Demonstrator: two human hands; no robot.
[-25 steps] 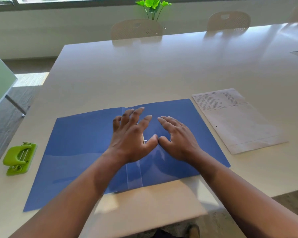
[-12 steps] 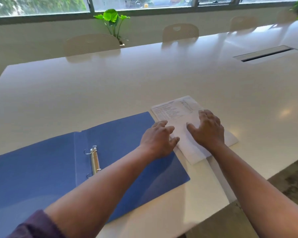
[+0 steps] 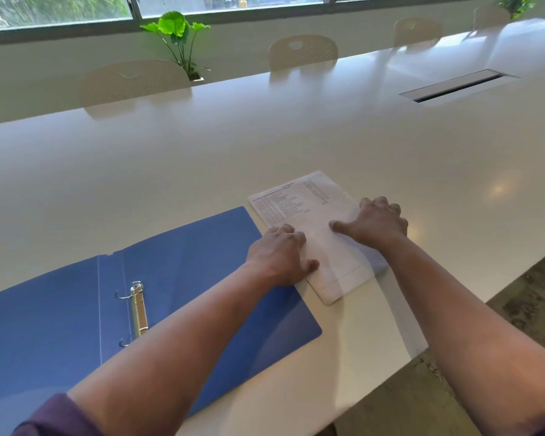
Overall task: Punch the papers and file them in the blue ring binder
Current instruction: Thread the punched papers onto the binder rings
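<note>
i have both hands flat, fingers bent, on the papers near the table's front edge: left hand, right hand, neither gripping; blue ring binder open beside.

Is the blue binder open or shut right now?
Open: the blue binder lies spread flat on the table, its metal rings exposed.

Both hands — left hand, right hand — press the papers beside the open binder.

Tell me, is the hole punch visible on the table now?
No, only the blue ring binder and papers lie on the table.
</note>
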